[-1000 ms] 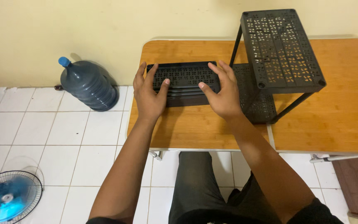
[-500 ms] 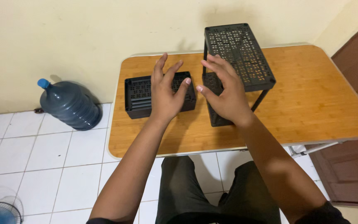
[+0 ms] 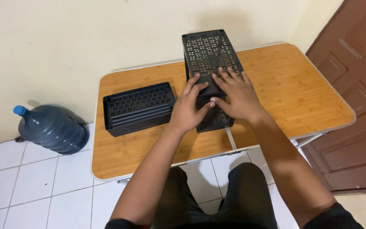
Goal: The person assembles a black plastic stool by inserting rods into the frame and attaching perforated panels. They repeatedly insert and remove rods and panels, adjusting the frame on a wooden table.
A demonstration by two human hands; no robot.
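A rounded bamboo-topped folding table (image 3: 301, 97) is standing against a cream wall, beside a brown panelled door (image 3: 352, 106) at three o'clock. At nine o'clock, a dark blue plastic water jug (image 3: 51, 129) is lying on white floor tiles. A tall black perforated plastic shelf rack (image 3: 208, 53) is sitting at the table's centre. At its nine o'clock, a stack of black perforated shelf panels (image 3: 138, 108) is resting apart. The left hand (image 3: 189, 108) is gripping the rack's near-left edge; the right hand (image 3: 236, 95) is lying spread, fingers flat, on its top.
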